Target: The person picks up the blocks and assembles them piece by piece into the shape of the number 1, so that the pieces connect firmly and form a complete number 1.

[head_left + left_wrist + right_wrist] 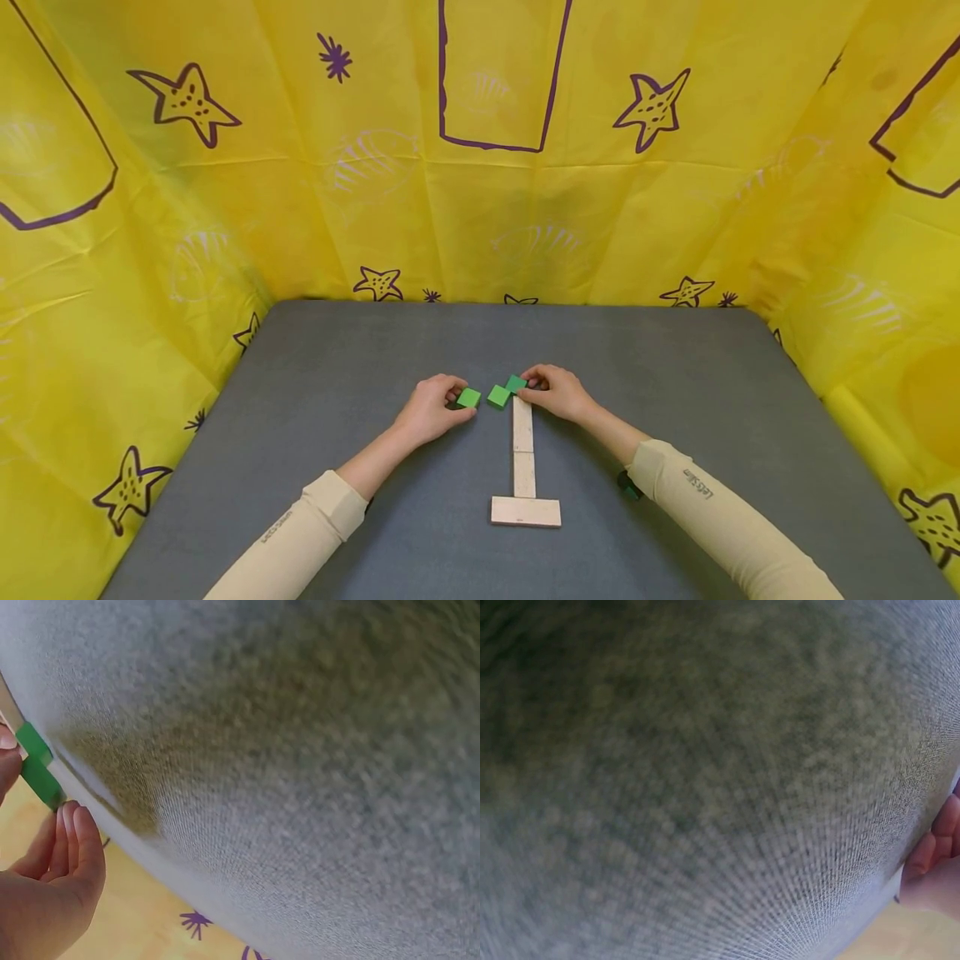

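My left hand (431, 408) pinches a light green block (468, 398) between thumb and fingers, just above or on the table. A second light green block (498, 397) lies to its right, its corner close to a darker green block (515, 383). My right hand (557, 392) has thumb and fingertips on that darker block, at the far end of a column of two pale wooden planks (523, 425). Another wooden plank (525, 512) lies crosswise at the column's near end. In the left wrist view, the left hand's fingers (86, 840) touch a green block (43, 782). The right wrist view shows only part of the right hand (937, 862).
The grey table (337, 350) extends around the blocks and planks. A yellow cloth (300, 208) with starfish drawings hangs behind it and along both sides. Grey fabric-like surface fills most of both wrist views.
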`<state>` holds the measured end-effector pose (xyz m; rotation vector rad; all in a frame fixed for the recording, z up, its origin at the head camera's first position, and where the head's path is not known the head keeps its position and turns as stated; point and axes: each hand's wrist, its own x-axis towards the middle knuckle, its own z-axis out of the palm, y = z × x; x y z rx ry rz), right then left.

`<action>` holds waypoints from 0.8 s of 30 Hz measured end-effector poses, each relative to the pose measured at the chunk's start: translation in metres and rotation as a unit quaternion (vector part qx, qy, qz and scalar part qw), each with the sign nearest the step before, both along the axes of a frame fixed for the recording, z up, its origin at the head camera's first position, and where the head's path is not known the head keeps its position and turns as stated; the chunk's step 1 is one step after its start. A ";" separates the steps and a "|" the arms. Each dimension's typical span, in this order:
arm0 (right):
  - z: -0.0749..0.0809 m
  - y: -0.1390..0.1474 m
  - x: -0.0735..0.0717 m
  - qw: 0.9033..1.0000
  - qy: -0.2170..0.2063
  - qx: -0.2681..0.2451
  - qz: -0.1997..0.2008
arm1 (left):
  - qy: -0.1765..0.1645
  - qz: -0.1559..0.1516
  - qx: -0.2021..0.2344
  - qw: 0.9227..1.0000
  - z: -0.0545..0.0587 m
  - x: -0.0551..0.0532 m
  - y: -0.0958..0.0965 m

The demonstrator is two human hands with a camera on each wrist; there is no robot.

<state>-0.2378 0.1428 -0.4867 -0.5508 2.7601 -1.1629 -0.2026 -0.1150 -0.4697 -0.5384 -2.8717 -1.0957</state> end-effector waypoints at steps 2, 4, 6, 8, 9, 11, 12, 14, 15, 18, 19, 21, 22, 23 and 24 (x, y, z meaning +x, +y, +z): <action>0.000 0.000 0.000 1.000 0.001 0.001 0.001 | 0.001 -0.005 -0.004 1.000 -0.001 0.001 0.001; 0.001 0.000 0.000 1.000 0.000 0.003 0.000 | 0.001 -0.008 -0.005 1.000 -0.001 0.001 0.003; 0.001 -0.001 0.000 1.000 -0.006 0.004 -0.004 | 0.001 -0.010 -0.006 1.000 -0.002 0.002 0.004; 0.002 -0.001 0.000 1.000 -0.009 0.005 -0.006 | -0.001 -0.012 -0.007 1.000 -0.003 0.002 0.005; 0.002 -0.001 0.000 1.000 -0.009 0.005 -0.006 | -0.002 -0.012 -0.007 1.000 -0.003 0.002 0.006; 0.002 -0.001 0.001 1.000 -0.009 0.005 -0.006 | -0.002 -0.016 -0.008 1.000 -0.004 0.002 0.008; 0.003 -0.001 0.001 1.000 -0.007 0.005 -0.005 | -0.003 -0.018 -0.009 1.000 -0.004 0.002 0.008; 0.003 -0.001 0.001 1.000 -0.009 0.004 -0.007 | -0.002 -0.023 -0.011 1.000 -0.004 0.003 0.010; 0.003 -0.001 0.001 1.000 -0.010 0.004 -0.007 | -0.002 -0.025 -0.011 1.000 -0.004 0.003 0.010; 0.003 -0.002 0.001 1.000 -0.011 0.005 -0.008 | 0.001 -0.032 -0.014 0.999 -0.004 0.004 0.012; 0.003 -0.002 0.001 1.000 -0.013 0.005 -0.009 | 0.003 -0.033 -0.015 0.999 -0.004 0.004 0.013; 0.003 -0.001 0.001 1.000 -0.011 0.006 -0.008 | 0.005 -0.035 -0.016 0.999 -0.005 0.004 0.013; 0.003 -0.001 0.002 1.000 -0.011 0.006 -0.007 | 0.006 -0.036 -0.018 0.999 -0.005 0.004 0.014; 0.003 -0.001 0.002 1.000 -0.010 0.006 -0.006 | 0.006 -0.037 -0.019 0.999 -0.005 0.004 0.014; 0.003 -0.001 0.002 1.000 -0.010 0.005 -0.006 | 0.006 -0.038 -0.021 0.999 -0.005 0.004 0.015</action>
